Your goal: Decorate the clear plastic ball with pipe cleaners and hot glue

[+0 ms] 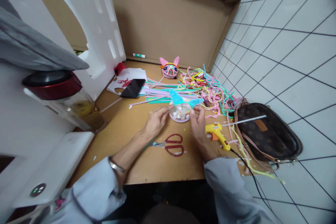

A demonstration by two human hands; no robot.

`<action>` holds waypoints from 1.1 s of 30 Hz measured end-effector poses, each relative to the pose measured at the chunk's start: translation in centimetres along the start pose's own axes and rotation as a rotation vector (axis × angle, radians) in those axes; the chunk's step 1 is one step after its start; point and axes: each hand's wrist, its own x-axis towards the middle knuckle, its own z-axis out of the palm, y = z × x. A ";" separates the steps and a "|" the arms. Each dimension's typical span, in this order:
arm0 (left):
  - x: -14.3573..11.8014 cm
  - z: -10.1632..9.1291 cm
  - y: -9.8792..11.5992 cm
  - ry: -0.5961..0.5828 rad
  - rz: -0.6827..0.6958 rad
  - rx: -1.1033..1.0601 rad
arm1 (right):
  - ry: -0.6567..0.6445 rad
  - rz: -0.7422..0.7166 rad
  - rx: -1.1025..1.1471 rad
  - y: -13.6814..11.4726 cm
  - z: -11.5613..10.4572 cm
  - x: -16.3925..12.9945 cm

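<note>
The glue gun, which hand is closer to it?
Right. The right hand is just beside the glue gun, holding the ball. The left hand is on the ball's far side, above the scissors.

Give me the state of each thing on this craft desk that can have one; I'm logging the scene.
Left hand: gripping the clear ball.
Right hand: gripping the clear ball.
Clear ball: held on the table, two blue pipe-cleaner cones on top.
Scissors: closed, lying flat.
Glue gun: lying on its side, cord attached.
Phone: screen dark.
Jar: lid on.
Handbag: lying flat.
</note>
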 end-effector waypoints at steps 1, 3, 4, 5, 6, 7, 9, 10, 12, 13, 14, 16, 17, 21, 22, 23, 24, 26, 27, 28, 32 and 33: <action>0.0 0.1 -0.1 0.012 -0.007 -0.013 | 0.001 0.001 0.012 -0.1 0.0 0.1; -0.1 0.3 -0.4 0.047 -0.040 -0.040 | 0.011 0.007 0.031 -0.1 0.0 0.2; -0.1 0.4 -0.4 0.065 -0.067 -0.059 | 0.019 0.013 0.040 -0.2 0.1 0.2; -0.1 0.5 -0.4 0.079 -0.097 -0.083 | 0.025 0.020 0.047 -0.1 0.1 0.2; -0.1 0.6 -0.5 0.087 -0.130 -0.115 | 0.030 0.026 0.055 -0.1 0.1 0.2; 0.0 0.6 -0.5 0.088 -0.164 -0.162 | 0.033 0.030 0.063 -0.1 0.2 0.2; 0.2 0.7 -0.4 0.092 -0.234 -0.296 | 0.029 0.033 0.081 0.0 0.2 0.2; 0.3 0.8 -0.4 0.095 -0.272 -0.374 | 0.025 0.033 0.091 0.1 0.2 0.2; 0.6 0.9 -0.4 0.101 -0.357 -0.523 | 0.020 0.031 0.110 0.3 0.1 0.3; 0.7 0.9 -0.4 0.104 -0.399 -0.584 | 0.018 0.031 0.116 0.4 0.1 0.3; 0.8 0.8 -0.4 0.107 -0.438 -0.635 | 0.018 0.032 0.119 0.5 0.1 0.4; 1.0 0.8 -0.4 0.112 -0.499 -0.720 | 0.016 0.040 0.120 0.6 0.1 0.5; 1.1 0.8 -0.5 0.114 -0.522 -0.755 | 0.012 0.049 0.119 0.7 0.1 0.5; 1.2 0.6 -0.6 0.126 -0.580 -0.840 | 0.007 0.072 0.115 0.7 0.1 0.5; 1.2 0.6 -0.6 0.129 -0.595 -0.853 | 0.005 0.073 0.113 0.7 0.1 0.5; 1.2 0.6 -0.6 0.129 -0.610 -0.866 | 0.005 0.074 0.110 0.7 0.1 0.5; 1.2 0.5 -0.7 0.126 -0.624 -0.880 | 0.003 0.077 0.104 0.7 0.1 0.5; 1.3 0.5 -0.7 0.113 -0.646 -0.905 | 0.004 0.085 0.089 0.7 0.0 0.6; 1.3 0.5 -0.8 0.108 -0.653 -0.913 | 0.005 0.086 0.081 0.7 0.0 0.6; 1.4 0.5 -0.9 0.101 -0.659 -0.917 | 0.006 0.084 0.074 0.7 0.0 0.6; 1.5 0.6 -1.3 0.078 -0.639 -0.904 | 0.006 0.077 0.072 0.6 0.0 0.7; 1.5 0.6 -1.3 0.079 -0.614 -0.890 | 0.004 0.075 0.073 0.5 0.0 0.7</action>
